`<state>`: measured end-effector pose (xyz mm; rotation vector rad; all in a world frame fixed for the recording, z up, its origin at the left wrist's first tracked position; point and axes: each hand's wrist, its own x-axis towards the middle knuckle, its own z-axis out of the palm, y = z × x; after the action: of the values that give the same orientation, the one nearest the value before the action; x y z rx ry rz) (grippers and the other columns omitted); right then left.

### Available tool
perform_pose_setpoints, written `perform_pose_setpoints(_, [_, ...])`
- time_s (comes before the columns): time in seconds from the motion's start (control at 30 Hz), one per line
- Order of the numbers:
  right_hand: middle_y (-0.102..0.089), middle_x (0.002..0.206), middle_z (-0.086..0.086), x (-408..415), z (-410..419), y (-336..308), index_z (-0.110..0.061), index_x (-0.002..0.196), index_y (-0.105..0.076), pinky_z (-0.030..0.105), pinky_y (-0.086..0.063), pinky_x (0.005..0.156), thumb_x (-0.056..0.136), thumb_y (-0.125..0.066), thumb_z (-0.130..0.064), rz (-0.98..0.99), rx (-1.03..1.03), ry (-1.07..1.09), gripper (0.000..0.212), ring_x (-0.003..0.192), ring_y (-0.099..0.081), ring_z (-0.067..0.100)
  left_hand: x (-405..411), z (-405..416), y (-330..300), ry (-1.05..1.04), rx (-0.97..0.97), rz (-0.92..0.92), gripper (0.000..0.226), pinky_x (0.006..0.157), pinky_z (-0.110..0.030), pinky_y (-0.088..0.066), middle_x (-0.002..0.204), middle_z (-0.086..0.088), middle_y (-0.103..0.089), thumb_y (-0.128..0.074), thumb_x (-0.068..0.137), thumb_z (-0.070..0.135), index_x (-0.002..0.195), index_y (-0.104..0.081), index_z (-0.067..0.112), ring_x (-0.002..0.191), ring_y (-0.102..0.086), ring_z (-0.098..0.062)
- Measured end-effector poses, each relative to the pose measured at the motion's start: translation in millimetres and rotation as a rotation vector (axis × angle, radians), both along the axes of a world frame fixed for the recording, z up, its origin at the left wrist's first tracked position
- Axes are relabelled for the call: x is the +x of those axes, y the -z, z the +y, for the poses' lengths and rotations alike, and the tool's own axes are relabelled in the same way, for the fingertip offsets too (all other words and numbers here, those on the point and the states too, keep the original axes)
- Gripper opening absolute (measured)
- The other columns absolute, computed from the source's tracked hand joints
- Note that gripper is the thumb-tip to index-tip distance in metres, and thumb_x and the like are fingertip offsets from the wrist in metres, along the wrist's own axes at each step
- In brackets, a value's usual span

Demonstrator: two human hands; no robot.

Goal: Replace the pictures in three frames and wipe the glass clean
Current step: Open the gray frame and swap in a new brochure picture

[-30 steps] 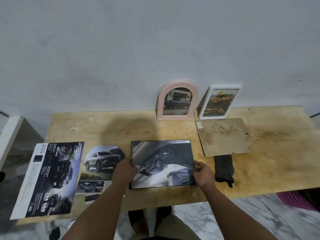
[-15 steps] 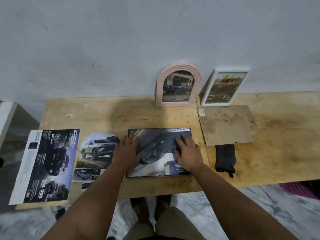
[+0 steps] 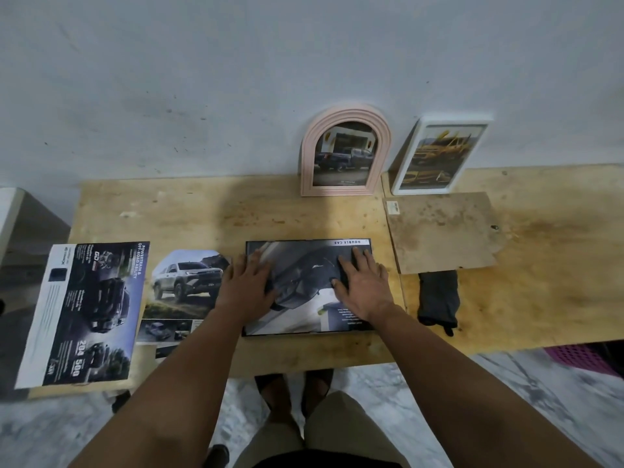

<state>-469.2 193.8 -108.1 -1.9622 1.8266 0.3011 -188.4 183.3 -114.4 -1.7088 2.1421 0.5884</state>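
Far left, hanging over the near edge of the desk point(image 3: 209, 211): a dark car brochure point(image 3: 84, 312). Just right of it, a cut-out picture of a silver truck point(image 3: 184, 285), its right edge under the left wrist. At centre, near edge: a black frame point(image 3: 309, 243) lying flat with a dark car picture point(image 3: 304, 275) laid in it. Left hand point(image 3: 248, 287) and right hand point(image 3: 363, 288) both released, fingers straight, palms pressing the picture flat, nothing grasped. Probably the seating step: best to smooth outward from the middle toward the corners, keep the sheet square to the frame edges, press lightly and evenly. Right of the frame, a brown backing board point(image 3: 442, 231), likely next to go on. Below it, a dark cloth point(image 3: 439, 298). Against the far wall, a pink arched frame point(image 3: 346, 113) and a white frame point(image 3: 405, 173), both upright with pictures in.
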Motion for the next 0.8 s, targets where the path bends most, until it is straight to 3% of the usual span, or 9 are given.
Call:
perform_pose_setpoints(0.13, [-0.016,0.168,0.005,-20,11,-3,-0.032,0.155,-0.029,0.054,-0.019,0.121,0.102,-0.03,-0.057,0.012,-0.03,-0.001,0.058,0.155,-0.009,0.029,2,7,-1,-0.067,0.008,-0.011,0.071,0.125,-0.055,-0.017,0.172,-0.01,-0.001,-0.043,0.101,0.055,0.162,-0.02,0.027,0.157,-0.003,-0.038])
perform_pose_setpoints(0.3, [-0.02,0.166,0.004,-33,26,-4,-0.036,0.147,-0.041,0.061,-0.012,0.12,0.101,-0.03,-0.056,0.058,-0.011,-0.111,0.051,0.154,-0.011,0.03,-2,13,-1,-0.159,0.044,-0.002,0.073,0.126,-0.055,-0.014,0.172,-0.005,0.0,-0.042,0.1,0.058,0.162,-0.017,0.029,0.157,-0.002,-0.035])
perform_pose_setpoints(0.57, [-0.025,0.164,0.002,-40,20,-6,-0.034,0.148,-0.043,0.061,-0.01,0.12,0.1,-0.032,-0.053,0.001,-0.059,-0.119,0.053,0.154,-0.013,0.027,-12,11,-11,-0.193,0.052,0.003,0.075,0.125,-0.054,-0.019,0.172,-0.004,0.001,-0.049,0.099,0.056,0.161,-0.017,0.029,0.157,-0.004,-0.033])
perform_pose_setpoints(0.7, [-0.042,0.152,0.0,-58,1,-17,-0.033,0.137,-0.054,0.053,-0.028,0.116,0.099,-0.042,-0.048,-0.144,-0.169,0.159,0.042,0.143,-0.034,0.023,-19,7,-16,-0.205,0.045,-0.01,0.073,0.124,-0.054,-0.02,0.172,-0.005,-0.001,-0.05,0.098,0.056,0.159,-0.02,0.03,0.157,-0.005,-0.033])
perform_pose_setpoints(0.8, [-0.051,0.14,0.002,-87,-19,-29,-0.032,0.129,-0.062,0.051,-0.037,0.108,0.096,-0.051,-0.042,-0.27,-0.207,0.529,0.035,0.13,-0.047,0.027,-36,-1,-23,-0.191,-0.059,-0.004,0.059,0.117,-0.053,-0.032,0.168,-0.009,-0.022,-0.05,0.098,0.05,0.15,-0.04,0.023,0.152,-0.023,-0.035])
